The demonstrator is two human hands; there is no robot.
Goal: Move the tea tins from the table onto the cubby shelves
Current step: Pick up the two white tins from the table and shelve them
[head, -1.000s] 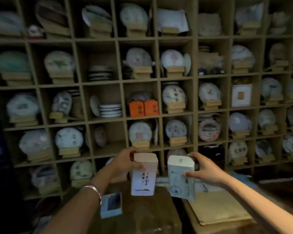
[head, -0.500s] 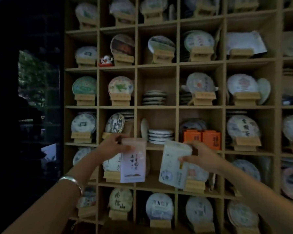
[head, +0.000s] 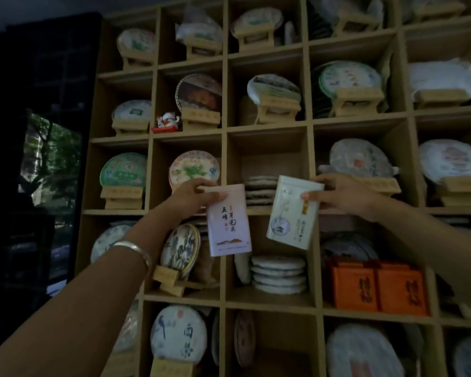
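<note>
- Left hand (head: 193, 198) pinches the top edge of the pinkish tea tin (head: 228, 220), thumb across the front, fingers behind; the tin hangs upright in the air in front of the cubby shelves (head: 267, 126).
- Right hand (head: 340, 195) grips the top corner of the white tea tin (head: 292, 213), thumb on the front face; this tin is tilted, its bottom swung toward the left.
- Both tins are level with the cubby that holds a low stack of dark tea cakes (head: 260, 190), and neither touches a shelf board (so nothing is placed yet).
- Progress, as a judgement: pick-up and carry are done for these two; set-down is what remains.
- That cubby has free height above the stack; whether the floor beside it would take a tin cannot be told, as the tins cover it.
- The table is out of view, so any tins left there cannot be counted.
</note>
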